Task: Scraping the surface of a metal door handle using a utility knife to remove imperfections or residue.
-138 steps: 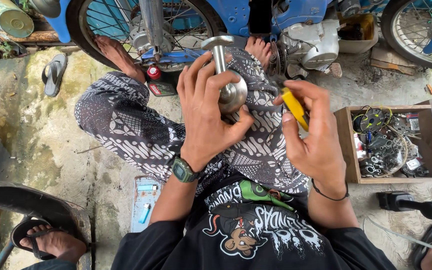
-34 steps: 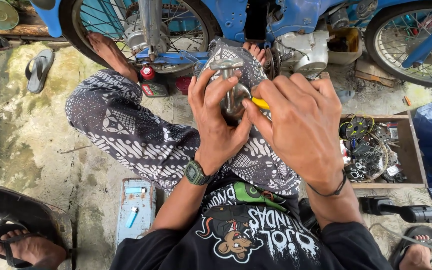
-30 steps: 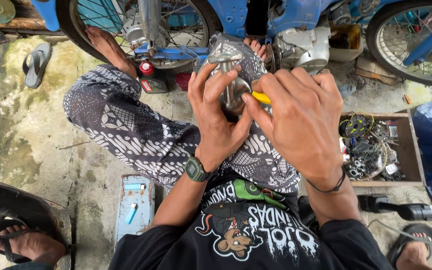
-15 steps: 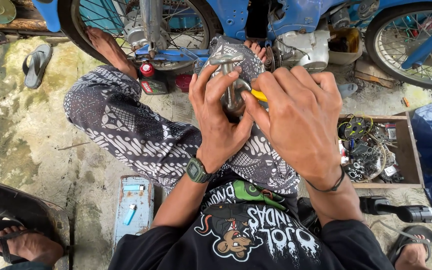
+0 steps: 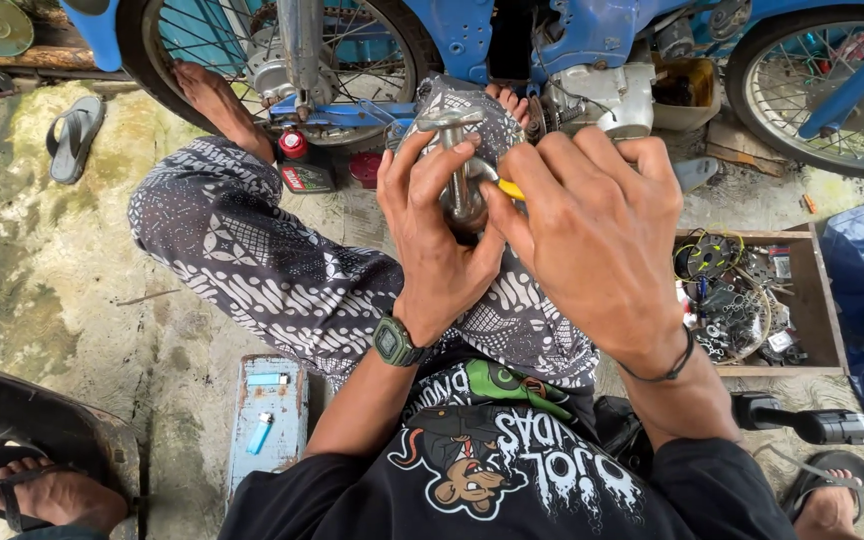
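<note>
My left hand point(image 5: 432, 240) grips a shiny metal cylindrical part point(image 5: 460, 170) with a flat flanged top, held upright above my lap. My right hand point(image 5: 592, 230) is closed on a yellow-handled tool point(image 5: 510, 190), and its fingers press against the metal part's right side. Only a short piece of the yellow handle shows between the two hands; the tool's tip is hidden. I sit on the ground in patterned trousers point(image 5: 252, 270), with a dark watch point(image 5: 395, 342) on my left wrist.
A blue motorcycle point(image 5: 512, 40) stands just ahead, wheels at left and right. A wooden box of small parts and wires point(image 5: 752, 300) lies at my right. A blue tin with a lighter point(image 5: 267, 415) lies at my left. A small oil bottle point(image 5: 297, 165) stands by my foot. Another person's sandalled foot point(image 5: 42, 495) is at bottom left.
Compared with several seconds ago, my right hand with the yellow tool has closed in against the metal part. Over the last second both hands have barely shifted.
</note>
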